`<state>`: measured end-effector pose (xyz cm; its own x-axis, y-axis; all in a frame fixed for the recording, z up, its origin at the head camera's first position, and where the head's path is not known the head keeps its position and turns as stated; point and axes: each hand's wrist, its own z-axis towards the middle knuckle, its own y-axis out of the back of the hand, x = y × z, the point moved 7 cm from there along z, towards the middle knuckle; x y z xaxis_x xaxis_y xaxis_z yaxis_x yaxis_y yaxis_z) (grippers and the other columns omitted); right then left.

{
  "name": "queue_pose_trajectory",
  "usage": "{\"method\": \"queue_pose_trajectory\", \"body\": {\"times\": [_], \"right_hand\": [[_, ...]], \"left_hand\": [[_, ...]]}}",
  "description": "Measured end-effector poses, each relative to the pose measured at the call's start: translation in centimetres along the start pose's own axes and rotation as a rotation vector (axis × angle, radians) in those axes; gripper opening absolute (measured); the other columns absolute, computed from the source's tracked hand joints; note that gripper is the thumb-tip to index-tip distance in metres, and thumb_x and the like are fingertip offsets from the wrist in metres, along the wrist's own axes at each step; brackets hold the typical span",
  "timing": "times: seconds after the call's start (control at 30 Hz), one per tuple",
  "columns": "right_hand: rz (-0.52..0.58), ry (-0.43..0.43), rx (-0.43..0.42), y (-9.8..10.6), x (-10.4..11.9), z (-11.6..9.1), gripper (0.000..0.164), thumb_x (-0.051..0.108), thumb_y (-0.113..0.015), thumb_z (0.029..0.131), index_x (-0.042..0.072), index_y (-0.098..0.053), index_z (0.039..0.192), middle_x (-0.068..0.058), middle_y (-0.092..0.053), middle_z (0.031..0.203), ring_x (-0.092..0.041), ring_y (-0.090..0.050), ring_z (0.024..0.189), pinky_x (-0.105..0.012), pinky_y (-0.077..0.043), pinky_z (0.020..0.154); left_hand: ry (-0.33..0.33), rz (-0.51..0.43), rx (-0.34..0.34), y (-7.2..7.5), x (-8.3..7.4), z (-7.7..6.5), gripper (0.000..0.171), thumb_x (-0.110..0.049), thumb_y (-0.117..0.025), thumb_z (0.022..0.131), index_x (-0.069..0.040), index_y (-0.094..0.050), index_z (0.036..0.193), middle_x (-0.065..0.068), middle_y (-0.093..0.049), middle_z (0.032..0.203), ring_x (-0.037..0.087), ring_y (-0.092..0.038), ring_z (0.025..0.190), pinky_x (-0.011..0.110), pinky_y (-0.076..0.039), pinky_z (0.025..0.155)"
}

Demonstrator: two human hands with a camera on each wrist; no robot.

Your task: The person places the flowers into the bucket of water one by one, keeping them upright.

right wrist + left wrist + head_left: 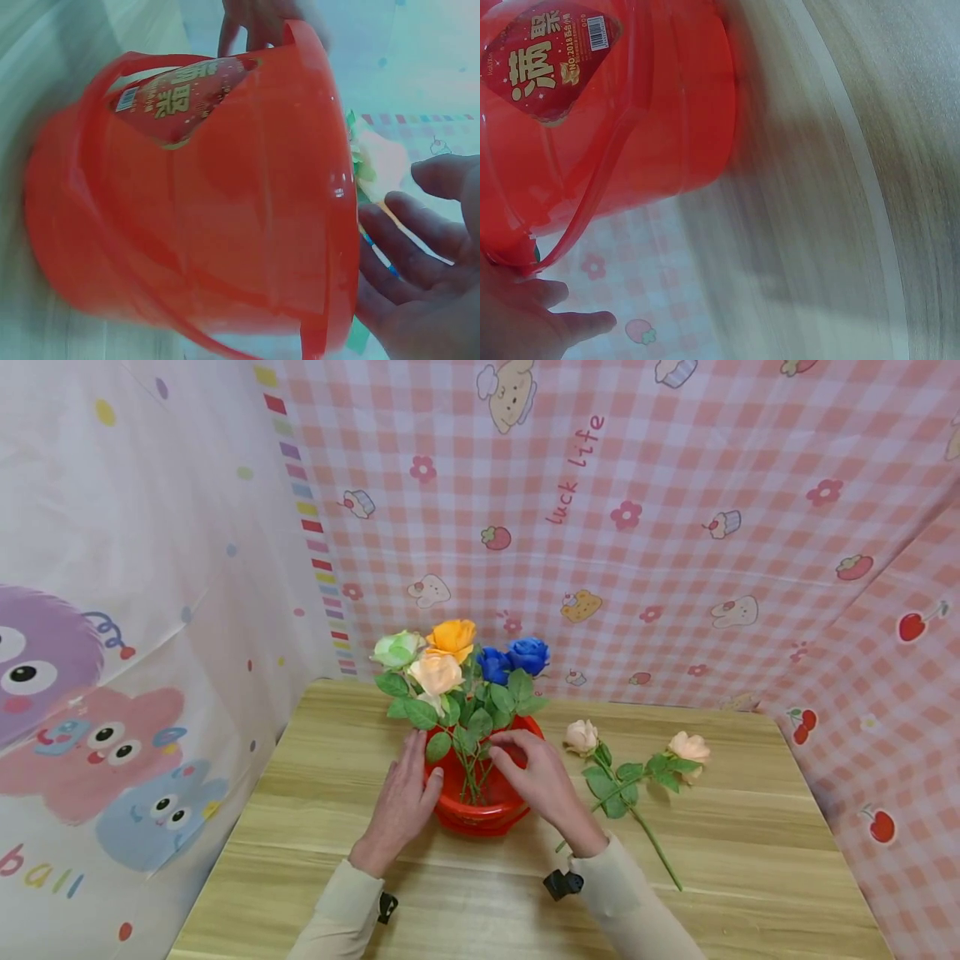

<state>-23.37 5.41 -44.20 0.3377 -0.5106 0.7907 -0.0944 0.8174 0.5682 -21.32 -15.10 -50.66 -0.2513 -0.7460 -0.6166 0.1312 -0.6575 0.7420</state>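
Observation:
A red plastic bucket (480,828) stands on the table with several artificial roses in it. Their heads are orange (452,637), pale green (397,649), peach (437,674) and blue (528,656), above green leaves and stems (471,777). My left hand (405,789) rests at the bucket's left rim with its fingers extended. Over the right side of the rim, my right hand (536,772) reaches in beside the leaves, its fingers loosely bent. In the right wrist view the right hand's thumb and fingers (409,240) are apart, with no stem between them.
Two peach roses lie with crossed stems on the table right of the bucket, one paler head (581,737) and one fuller head (688,748). The bucket's handle (112,240) hangs down its side. A pink checked cloth (675,568) stands behind the wooden table (300,827).

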Motion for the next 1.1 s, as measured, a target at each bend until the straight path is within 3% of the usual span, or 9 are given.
{"method": "queue_pose_trajectory", "body": {"times": [0.2,0.5,0.9,1.1], "right_hand": [[0.002,0.012,-0.070,0.8,-0.5,-1.5,0.029,0.028,-0.067,0.101,0.010,-0.074,0.122,-0.005,-0.071,0.124,-0.029,-0.064,0.121,-0.053,-0.050,0.103],[0.054,0.056,-0.163,2.6,-1.3,-3.4,0.027,0.022,-0.068,0.100,0.007,-0.073,0.122,-0.008,-0.072,0.124,-0.036,-0.067,0.113,-0.057,-0.054,0.094],[0.075,0.042,-0.246,4.5,-3.4,-5.4,0.026,0.016,-0.069,0.100,0.004,-0.074,0.122,-0.007,-0.072,0.125,-0.028,-0.065,0.121,-0.051,-0.053,0.102],[0.083,-0.016,-0.287,5.4,-4.8,-6.4,0.026,0.015,-0.070,0.098,0.005,-0.074,0.122,-0.008,-0.072,0.126,-0.026,-0.065,0.121,-0.048,-0.052,0.104]], "left_hand": [[0.001,0.001,0.000,-0.1,0.1,0.0,0.068,-0.027,-0.046,0.107,0.005,-0.022,0.162,0.028,-0.024,0.166,0.041,-0.022,0.154,0.067,-0.027,0.118],[-0.007,-0.006,-0.007,0.2,-0.2,0.1,0.068,-0.027,-0.046,0.107,0.006,-0.022,0.161,0.028,-0.023,0.166,0.044,-0.025,0.153,0.067,-0.026,0.118],[-0.015,-0.008,-0.008,0.1,-0.2,0.1,0.068,-0.029,-0.044,0.107,0.006,-0.022,0.161,0.028,-0.023,0.167,0.042,-0.024,0.154,0.069,-0.028,0.116],[-0.013,-0.005,-0.002,0.0,-0.1,0.1,0.068,-0.029,-0.044,0.107,0.006,-0.022,0.161,0.028,-0.022,0.167,0.042,-0.024,0.154,0.068,-0.028,0.116]]}}
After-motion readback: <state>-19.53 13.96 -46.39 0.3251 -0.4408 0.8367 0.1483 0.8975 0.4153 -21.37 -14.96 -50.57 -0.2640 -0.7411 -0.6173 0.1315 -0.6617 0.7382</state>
